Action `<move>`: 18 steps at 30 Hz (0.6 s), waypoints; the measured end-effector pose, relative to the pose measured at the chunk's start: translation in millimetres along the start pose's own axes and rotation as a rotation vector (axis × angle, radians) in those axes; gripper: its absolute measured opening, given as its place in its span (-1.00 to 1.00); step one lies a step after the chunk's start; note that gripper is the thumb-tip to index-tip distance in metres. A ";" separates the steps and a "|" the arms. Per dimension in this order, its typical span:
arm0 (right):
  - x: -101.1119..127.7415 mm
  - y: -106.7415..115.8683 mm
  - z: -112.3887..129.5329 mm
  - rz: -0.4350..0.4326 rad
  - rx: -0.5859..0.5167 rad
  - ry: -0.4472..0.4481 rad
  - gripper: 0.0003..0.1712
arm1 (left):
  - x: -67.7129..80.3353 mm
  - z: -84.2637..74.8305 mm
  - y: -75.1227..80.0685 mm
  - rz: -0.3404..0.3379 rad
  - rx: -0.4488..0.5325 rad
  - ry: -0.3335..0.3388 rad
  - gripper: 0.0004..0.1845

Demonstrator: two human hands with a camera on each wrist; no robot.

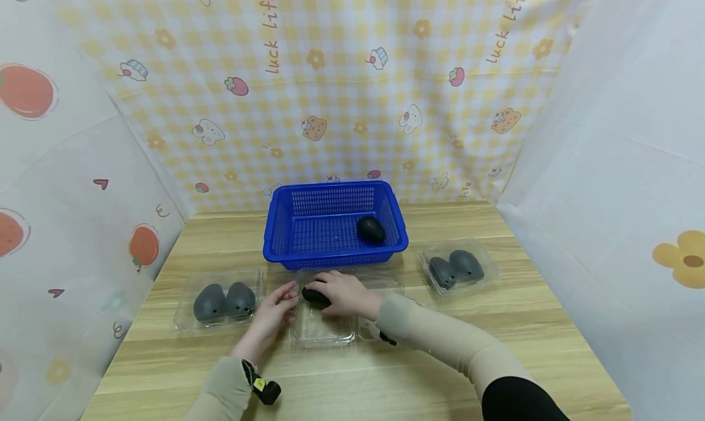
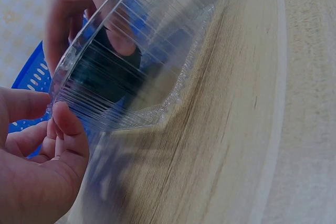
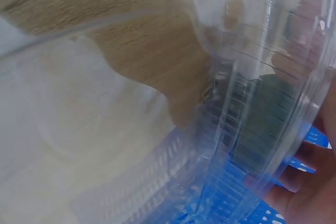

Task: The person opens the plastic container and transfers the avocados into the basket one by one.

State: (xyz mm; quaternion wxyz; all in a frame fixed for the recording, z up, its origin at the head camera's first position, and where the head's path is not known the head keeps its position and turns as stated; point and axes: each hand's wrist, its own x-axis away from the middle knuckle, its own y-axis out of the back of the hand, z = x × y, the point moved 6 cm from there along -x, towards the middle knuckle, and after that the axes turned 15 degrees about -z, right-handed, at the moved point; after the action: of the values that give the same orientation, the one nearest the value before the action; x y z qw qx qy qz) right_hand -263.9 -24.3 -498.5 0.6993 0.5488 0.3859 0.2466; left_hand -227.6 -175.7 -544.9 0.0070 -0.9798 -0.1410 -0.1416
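My right hand [image 1: 344,292] lies curled over the dark avocado [image 1: 315,297] inside the open clear clamshell box [image 1: 325,332], fingers wrapped round it from above, so the fruit sits directly under my palm and pokes out past my fingertips toward my left. Its long axis seems to run sideways, left to right across me, though my fingers hide most of it. My left hand [image 1: 273,314] is just beside the fruit on its other side, fingertips pinching the near left rim of the box; in the left wrist view those fingers [image 2: 67,129] press against the ribbed plastic wall with the dark fruit showing through it. So the right hand is the nearer 1, already on the fruit. Straight beyond my right knuckles, touching the box's far edge, stands the blue basket [image 1: 278,240] with 1 avocado in it. 2 closed boxes of 2 avocados each lie well out to either side.
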 end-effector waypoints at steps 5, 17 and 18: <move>1.5 -3.1 1.8 0.028 -0.006 -0.003 -0.22 | 0.6 0.0 -0.3 0.000 -0.003 -0.005 -0.48; 1.7 -5.0 3.0 0.023 0.009 0.006 -0.23 | 1.8 -1.1 0.2 0.007 -0.003 -0.003 -0.48; 1.8 -4.6 3.1 0.023 0.007 0.004 -0.23 | 1.9 -1.4 0.2 0.007 -0.003 -0.004 -0.48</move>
State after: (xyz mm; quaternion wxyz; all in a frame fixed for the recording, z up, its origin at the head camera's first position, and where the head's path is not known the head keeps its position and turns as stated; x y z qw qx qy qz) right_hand -260.7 -26.0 -503.0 0.6940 0.5550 0.3817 0.2543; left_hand -226.2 -175.5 -543.1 0.0055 -0.9806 -0.1371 -0.1397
